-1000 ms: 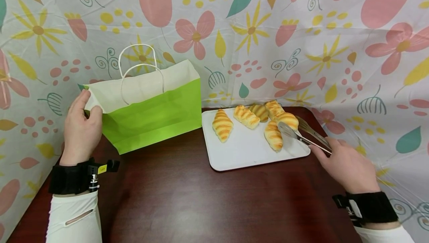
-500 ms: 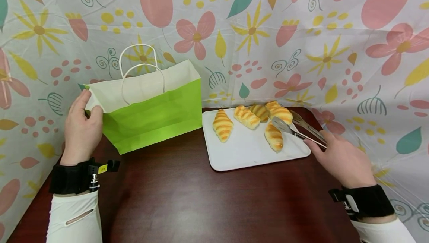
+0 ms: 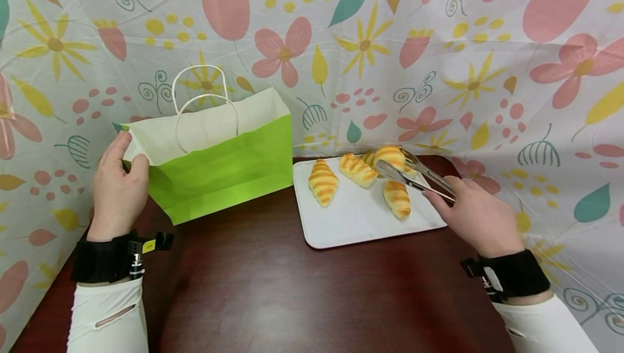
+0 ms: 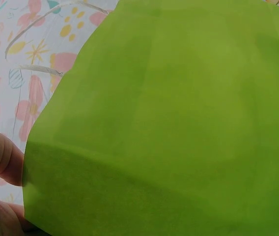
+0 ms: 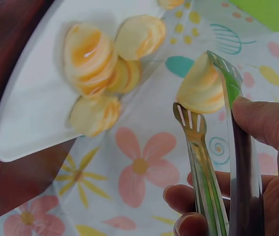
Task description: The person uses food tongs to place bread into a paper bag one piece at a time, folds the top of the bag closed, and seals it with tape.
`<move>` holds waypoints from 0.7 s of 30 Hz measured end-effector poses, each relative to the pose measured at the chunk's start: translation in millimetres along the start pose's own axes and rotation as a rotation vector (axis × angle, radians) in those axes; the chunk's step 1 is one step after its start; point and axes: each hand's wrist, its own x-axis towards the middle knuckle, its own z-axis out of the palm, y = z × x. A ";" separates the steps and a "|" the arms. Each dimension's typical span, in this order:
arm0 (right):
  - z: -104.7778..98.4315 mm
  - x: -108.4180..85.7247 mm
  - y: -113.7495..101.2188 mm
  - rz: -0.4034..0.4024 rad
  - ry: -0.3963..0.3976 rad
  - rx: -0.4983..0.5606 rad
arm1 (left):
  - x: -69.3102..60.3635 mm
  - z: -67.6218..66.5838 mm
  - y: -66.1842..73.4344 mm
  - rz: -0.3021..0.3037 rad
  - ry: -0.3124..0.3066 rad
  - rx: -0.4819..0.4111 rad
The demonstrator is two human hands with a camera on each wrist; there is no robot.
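At the left of the head view, my left hand (image 3: 119, 190) grips the side edge of a green paper bag (image 3: 224, 166), thumb on the near side. The bag stands with its white inside and twisted handles showing. In the left wrist view, the green side panel (image 4: 169, 118) fills most of the picture. My right hand (image 3: 475, 215) holds metal serving tongs (image 3: 431, 177). Between the slotted tong tips is a striped bread roll (image 5: 201, 86), raised off the tray in the right wrist view. Several other rolls lie on the white tray (image 3: 336, 231), some partly hidden behind the tongs.
The tray sits on a dark wooden table (image 3: 292, 299), just right of the bag. A croissant-shaped roll (image 3: 324, 182) lies near the tray's left side, another roll (image 3: 397, 201) near its middle right. A flowered cloth (image 3: 365, 71) hangs directly behind.
My right hand has moved left with the tongs, and the roll between their tips has come up and left over the tray. My left hand and the bag have stayed put.
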 end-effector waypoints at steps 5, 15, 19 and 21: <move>-1.8 8.2 -9.0 -0.022 0.005 0.005 | 0.2 -0.1 -0.2 -0.003 -0.005 -0.003; -4.6 21.0 -29.4 -0.060 0.044 -0.004 | 0.7 0.3 -0.4 -0.004 0.000 -0.001; -5.3 26.8 -36.9 -0.066 0.058 -0.013 | 0.5 0.1 -0.4 -0.003 0.001 0.001; -5.8 29.6 -40.3 -0.072 0.065 -0.021 | 0.4 -0.1 -0.1 -0.001 0.002 0.003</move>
